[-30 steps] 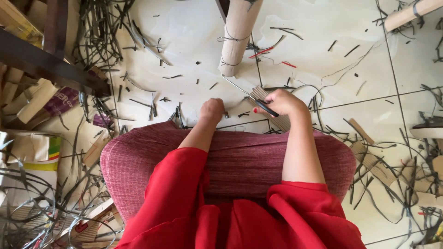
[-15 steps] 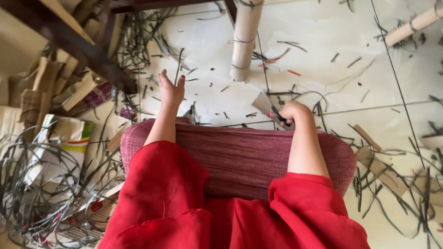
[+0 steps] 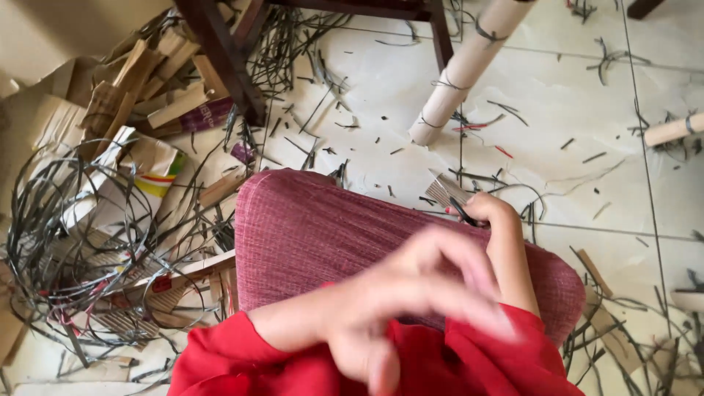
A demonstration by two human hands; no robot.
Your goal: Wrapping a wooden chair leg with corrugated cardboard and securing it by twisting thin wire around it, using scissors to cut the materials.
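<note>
My right hand (image 3: 490, 211) rests at the far edge of a maroon cushion (image 3: 308, 227) on my lap, closed around black-handled scissors (image 3: 463, 212); a small corrugated cardboard piece (image 3: 444, 191) lies just beyond it on the floor. My left hand (image 3: 411, 293) is raised close to the camera, blurred, fingers spread, with nothing in it. Red sleeves cover both arms at the bottom of the view.
A cardboard tube (image 3: 469, 66) leans on the tiled floor (image 3: 587, 125) ahead. Dark wooden furniture legs (image 3: 224, 59) stand at upper left. Cardboard scraps (image 3: 147, 95) and tangled dark strips (image 3: 66, 242) pile up on the left; more strips litter the right.
My left hand came back from the floor at the left and rose near the camera. The view swung left and tilted. My right hand stayed on the scissors.
</note>
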